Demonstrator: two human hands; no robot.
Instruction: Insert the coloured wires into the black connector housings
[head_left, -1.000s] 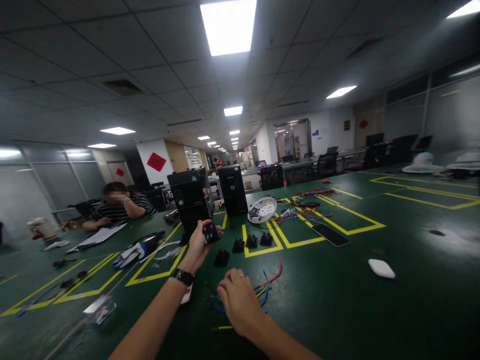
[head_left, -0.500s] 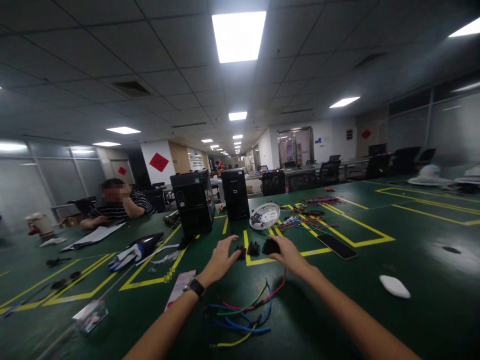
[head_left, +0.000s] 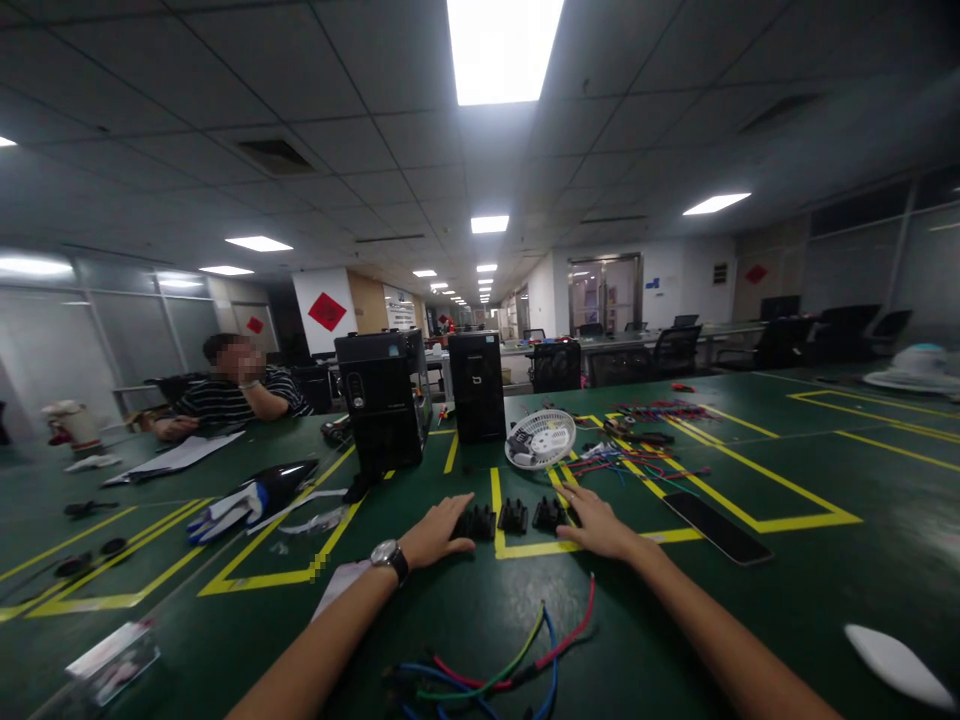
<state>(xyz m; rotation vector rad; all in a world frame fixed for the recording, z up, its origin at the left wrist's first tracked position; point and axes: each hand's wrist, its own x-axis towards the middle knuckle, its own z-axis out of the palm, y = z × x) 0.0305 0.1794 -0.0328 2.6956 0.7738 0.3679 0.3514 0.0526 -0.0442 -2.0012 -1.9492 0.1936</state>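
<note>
Three small black blocky pieces stand in a row on the green table, their kind too small to tell. At the left end of the row, my left hand [head_left: 437, 532] has its thumb and fingers apart around the near end of the left black piece [head_left: 481, 522]. The middle black piece [head_left: 513, 516] stands alone between the hands. My right hand [head_left: 598, 522] is spread beside the right black piece [head_left: 548, 514], fingers beyond it and thumb on the near side. Whether either hand touches its piece I cannot tell. Coloured wires [head_left: 517, 672] lie nearer to me.
Behind the pieces stand two black computer towers [head_left: 381, 400] and a white basket [head_left: 541, 440]. Loose wires [head_left: 660, 412] and a black phone-like slab [head_left: 718, 527] lie to the right, a white object [head_left: 898, 662] nearer. A person [head_left: 238, 385] sits at the left.
My right hand has opened from around the right black piece and sits at its side. My left hand has flattened beside the left piece. The camera view has shifted slightly.
</note>
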